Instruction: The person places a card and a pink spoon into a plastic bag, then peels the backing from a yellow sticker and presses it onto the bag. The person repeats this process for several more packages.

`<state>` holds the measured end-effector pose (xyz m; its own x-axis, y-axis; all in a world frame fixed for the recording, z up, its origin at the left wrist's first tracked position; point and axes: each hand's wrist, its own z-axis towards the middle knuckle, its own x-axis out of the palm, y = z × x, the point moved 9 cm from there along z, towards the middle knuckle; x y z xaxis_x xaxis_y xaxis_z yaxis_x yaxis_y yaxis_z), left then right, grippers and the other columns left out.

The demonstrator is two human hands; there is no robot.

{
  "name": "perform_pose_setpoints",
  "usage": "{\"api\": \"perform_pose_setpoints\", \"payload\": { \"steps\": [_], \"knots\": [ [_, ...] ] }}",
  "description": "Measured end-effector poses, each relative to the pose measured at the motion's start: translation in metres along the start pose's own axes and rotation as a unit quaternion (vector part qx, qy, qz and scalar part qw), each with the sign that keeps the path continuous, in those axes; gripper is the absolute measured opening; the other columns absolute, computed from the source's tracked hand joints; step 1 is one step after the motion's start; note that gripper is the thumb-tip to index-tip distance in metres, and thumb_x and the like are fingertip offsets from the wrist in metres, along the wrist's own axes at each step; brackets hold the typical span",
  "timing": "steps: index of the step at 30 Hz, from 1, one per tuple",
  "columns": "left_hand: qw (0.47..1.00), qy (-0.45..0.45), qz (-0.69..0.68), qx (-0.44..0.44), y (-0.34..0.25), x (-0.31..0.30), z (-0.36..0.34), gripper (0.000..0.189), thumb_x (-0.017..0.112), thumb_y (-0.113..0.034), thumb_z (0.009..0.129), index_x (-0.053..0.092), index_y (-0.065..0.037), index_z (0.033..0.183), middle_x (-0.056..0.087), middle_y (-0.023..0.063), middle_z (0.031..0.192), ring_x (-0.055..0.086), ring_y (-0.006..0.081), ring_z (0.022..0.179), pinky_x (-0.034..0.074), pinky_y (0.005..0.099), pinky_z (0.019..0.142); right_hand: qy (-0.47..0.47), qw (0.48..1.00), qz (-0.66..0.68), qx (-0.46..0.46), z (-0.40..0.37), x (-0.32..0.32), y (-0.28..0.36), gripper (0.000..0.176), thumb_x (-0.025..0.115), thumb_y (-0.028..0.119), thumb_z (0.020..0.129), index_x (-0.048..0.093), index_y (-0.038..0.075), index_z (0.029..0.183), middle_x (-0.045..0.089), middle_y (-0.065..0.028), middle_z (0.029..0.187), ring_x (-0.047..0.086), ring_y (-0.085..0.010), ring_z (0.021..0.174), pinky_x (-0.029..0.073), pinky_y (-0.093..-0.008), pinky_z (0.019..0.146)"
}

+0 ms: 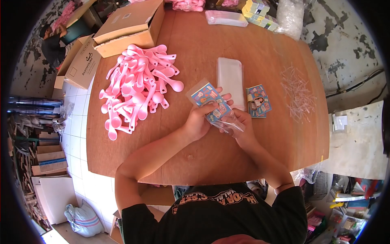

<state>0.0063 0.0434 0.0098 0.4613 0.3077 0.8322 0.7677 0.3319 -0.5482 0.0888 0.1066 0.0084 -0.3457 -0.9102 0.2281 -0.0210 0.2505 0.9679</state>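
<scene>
My left hand (199, 122) is closed round a blue printed card (209, 99) in a clear plastic sleeve (198, 88), thumb across its front. My right hand (243, 126) is closed on the loose lower end of the same sleeve. A stack of clear plastic sleeves (230, 79) lies flat just beyond my hands. To its right sits a small stack of blue printed cards (259, 101). A heap of pink spoons (138, 87) covers the left part of the wooden table (195, 162). What is inside the held sleeve besides the card cannot be made out.
Thin clear strips (298, 93) lie scattered at the table's right. A cardboard box (128, 28) stands at the back left, with packs of cards (260, 14) and a plastic bundle (290, 18) at the back right. Another person (53, 49) is beyond the left side.
</scene>
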Motion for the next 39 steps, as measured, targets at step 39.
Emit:
{"api": "perform_pose_setpoints", "payload": {
  "steps": [39],
  "knots": [
    [0.990, -0.010, -0.124, -0.064, -0.001, -0.015, 0.011, 0.044, 0.055, -0.011, 0.088, 0.047, -0.006, 0.131, 0.063, 0.0123, 0.109, 0.060, 0.0289, 0.108, 0.044, 0.0489, 0.102, -0.127, 0.680, -0.628, -0.356, -0.060, 0.045, 0.093, 0.017, 0.066, 0.017, 0.083, 0.068, 0.013, 0.100, 0.064, -0.0089, 0.093, 0.061, -0.0263, 0.082, 0.051, -0.0352, 0.064]
  ]
}}
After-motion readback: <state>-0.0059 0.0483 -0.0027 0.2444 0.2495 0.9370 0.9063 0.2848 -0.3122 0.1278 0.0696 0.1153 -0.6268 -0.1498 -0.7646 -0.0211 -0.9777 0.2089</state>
